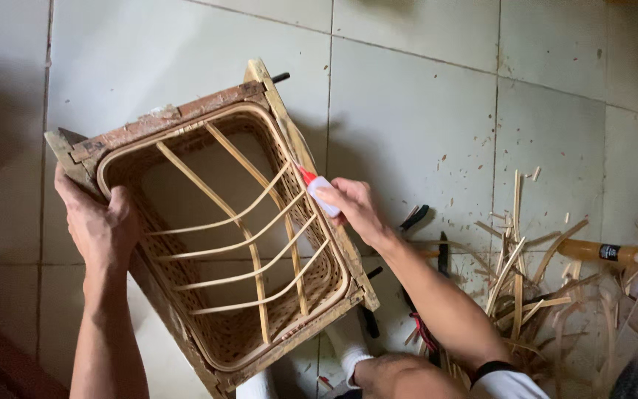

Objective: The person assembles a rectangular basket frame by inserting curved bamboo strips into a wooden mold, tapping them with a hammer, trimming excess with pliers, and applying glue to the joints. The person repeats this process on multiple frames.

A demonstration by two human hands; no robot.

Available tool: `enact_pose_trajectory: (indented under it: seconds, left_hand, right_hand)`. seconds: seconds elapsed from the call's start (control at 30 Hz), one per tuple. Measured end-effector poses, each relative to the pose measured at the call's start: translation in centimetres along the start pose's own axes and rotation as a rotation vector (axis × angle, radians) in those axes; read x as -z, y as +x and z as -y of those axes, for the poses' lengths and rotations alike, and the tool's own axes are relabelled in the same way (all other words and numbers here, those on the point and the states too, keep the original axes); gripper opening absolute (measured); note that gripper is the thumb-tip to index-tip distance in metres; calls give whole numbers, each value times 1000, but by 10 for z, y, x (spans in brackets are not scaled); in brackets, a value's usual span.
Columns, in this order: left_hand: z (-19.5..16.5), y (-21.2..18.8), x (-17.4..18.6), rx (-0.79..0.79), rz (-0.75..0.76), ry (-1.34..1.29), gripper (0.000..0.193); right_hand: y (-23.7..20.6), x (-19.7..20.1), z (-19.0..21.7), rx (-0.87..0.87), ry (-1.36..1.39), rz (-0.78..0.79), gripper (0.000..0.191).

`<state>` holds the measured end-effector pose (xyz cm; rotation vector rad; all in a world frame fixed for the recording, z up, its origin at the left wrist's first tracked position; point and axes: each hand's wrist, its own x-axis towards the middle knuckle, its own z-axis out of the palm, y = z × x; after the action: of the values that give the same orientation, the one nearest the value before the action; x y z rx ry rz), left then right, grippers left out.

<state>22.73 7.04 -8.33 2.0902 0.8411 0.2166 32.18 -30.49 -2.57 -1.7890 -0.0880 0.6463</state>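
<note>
Socks [348, 347], white, show at the bottom edge where we sit on the tiled floor [422, 118]. Our left hand [101, 225] wraps the left edge of a rectangular woven basket [223, 236] still mounted in its wooden frame [179, 118]; thumb lies over the rim, fingers closed around the wood. The basket stands tilted on the floor, open side toward us, its base a lattice of thin bent cane strips crossing at angles, its walls finely woven.

Our right hand [352, 207] pinches a small white glue bottle [317, 191] with a red nozzle; the tip touches the basket's right rim, near the upper corner. Hands are well apart, one on each side of the basket.

Just beyond the right forearm, pliers [413, 218] with dark handles lie on the tiles. Farther right, a heap of cane offcuts [526, 273] spreads across the floor, with an amber bottle [603, 253] lying on its side among them. Small chips scatter over the tiles beyond.
</note>
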Motion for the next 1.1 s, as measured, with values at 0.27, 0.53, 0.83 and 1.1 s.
enact_pose_trajectory:
  seconds: [0.27,0.53,0.83,1.1]
  left_hand:
    - [-1,6,2,-54,5,0,80]
    - [-9,2,5,-77,0,-54,74]
    - [-11,-2,8,-78,9,-97,72]
    - [-7,0,8,-276,-32,-121,74]
  right_hand:
    - [-6,-2,-12,-44,-10,-36,40]
    - [-33,2,-17,-78,-35,-46,42]
    - [-69,9,-34,-120,-43,-29,42]
    - [-91,7,-37,-143,6,-42,39]
